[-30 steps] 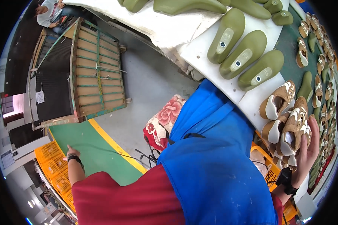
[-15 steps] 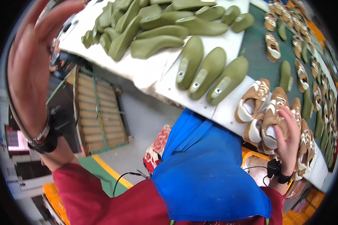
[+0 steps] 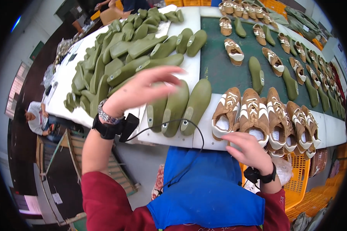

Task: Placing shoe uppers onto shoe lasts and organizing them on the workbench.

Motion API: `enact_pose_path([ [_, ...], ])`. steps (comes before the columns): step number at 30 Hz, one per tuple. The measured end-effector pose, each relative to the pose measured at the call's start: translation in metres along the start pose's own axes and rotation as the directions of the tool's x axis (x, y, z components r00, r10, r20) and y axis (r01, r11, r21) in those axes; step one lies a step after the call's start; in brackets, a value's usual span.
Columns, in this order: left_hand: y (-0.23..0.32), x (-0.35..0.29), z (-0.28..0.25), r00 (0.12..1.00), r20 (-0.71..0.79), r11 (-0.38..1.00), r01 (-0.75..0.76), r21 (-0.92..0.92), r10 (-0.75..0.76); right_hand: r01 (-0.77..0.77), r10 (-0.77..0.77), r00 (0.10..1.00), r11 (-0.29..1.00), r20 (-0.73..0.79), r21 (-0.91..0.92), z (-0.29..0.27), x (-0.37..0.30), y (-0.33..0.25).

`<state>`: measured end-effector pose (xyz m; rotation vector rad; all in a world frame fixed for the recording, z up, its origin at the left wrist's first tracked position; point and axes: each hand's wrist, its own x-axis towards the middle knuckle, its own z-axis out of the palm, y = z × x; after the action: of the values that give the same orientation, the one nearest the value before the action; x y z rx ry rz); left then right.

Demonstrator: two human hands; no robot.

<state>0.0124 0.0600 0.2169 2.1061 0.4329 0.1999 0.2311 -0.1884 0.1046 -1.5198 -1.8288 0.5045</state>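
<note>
My left hand (image 3: 142,89), fingers stretched and slightly blurred, hovers over several olive-green shoe lasts and holds nothing. Below and beside it, three lasts stand side by side at the table's near edge; the rightmost last (image 3: 197,106) shows most fully. My right hand (image 3: 252,151) has thumb and fingers apart, with its fingertips close to the heel of a brown sneaker (image 3: 226,109) with white stripes and laces. Whether they touch it, I cannot tell. More such sneakers stand to its right in a tight row, another sneaker (image 3: 254,113) being nearest.
A big heap of lasts (image 3: 119,50) covers the left of the white table (image 3: 206,136). Rows of sneakers and lasts stand on a green belt (image 3: 216,61). Under the table is a yellow crate (image 3: 298,173). A black cable (image 3: 198,133) hangs from my left wrist. A person (image 3: 38,117) sits far left.
My view has turned left and levelled. The left hand has come from high at the far left to over the lasts. My right hand has moved off the sneaker it was on, toward the row's left end.
</note>
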Motion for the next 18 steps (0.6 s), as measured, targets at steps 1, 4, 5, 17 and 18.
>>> enact_pose_path([
  [1, -0.026, 0.005, -0.016, 0.983, -0.182, 0.999, -0.025, -0.039, 0.017, 0.048, -0.047, 0.999, 0.998, -0.008, 0.033, 0.004, 0.009, -0.001],
  [4, -0.179, -0.023, -0.061, 0.807, -0.575, 0.974, 0.212, 0.076, -0.131, 0.187, -0.191, 0.981, 0.975, 0.025, 0.117, 0.035, 0.053, -0.013],
  [5, -0.210, -0.035, -0.062, 0.776, -0.629, 0.938, 0.257, 0.232, -0.057, 0.246, -0.248, 0.969, 0.967, 0.013, 0.062, 0.029, 0.056, -0.031],
  [17, -0.317, -0.113, 0.017, 0.859, -0.500, 0.767, 0.394, 0.506, -0.111, 0.306, -0.218, 0.874, 0.941, 0.433, -0.143, -0.017, 0.115, -0.041],
  [18, -0.315, -0.114, 0.022, 0.856, -0.490, 0.707, 0.448, 0.547, -0.162, 0.316, -0.229, 0.872, 0.938, 0.433, -0.139, -0.020, 0.123, -0.042],
])
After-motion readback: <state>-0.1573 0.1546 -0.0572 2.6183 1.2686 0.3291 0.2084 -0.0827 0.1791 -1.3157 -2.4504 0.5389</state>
